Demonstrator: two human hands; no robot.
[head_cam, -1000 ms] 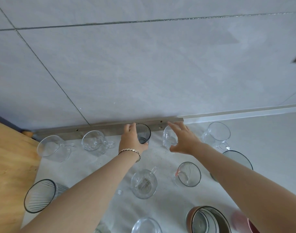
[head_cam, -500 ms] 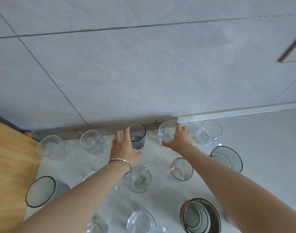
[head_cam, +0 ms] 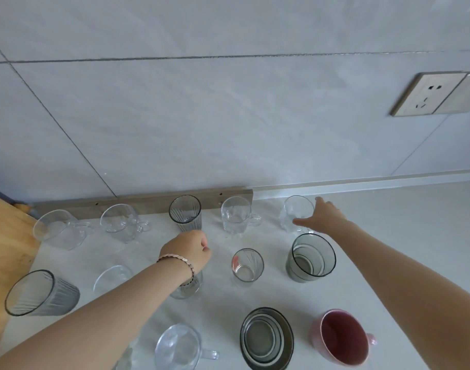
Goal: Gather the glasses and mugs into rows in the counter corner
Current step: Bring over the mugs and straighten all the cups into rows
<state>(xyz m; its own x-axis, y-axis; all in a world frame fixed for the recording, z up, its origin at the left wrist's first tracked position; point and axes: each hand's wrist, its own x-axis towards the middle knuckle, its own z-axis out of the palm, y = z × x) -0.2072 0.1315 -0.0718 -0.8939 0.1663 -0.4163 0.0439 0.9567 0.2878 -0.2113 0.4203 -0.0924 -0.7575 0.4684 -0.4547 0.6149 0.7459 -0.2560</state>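
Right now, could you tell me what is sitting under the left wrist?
A clear glass mug stands under the left hand and its bracelet. Only its lower body shows; the rim and any handle are covered.

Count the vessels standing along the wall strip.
5, left to right: clear glass mug, clear glass mug, dark ribbed glass tumbler, clear glass mug, clear glass mug by the right hand.
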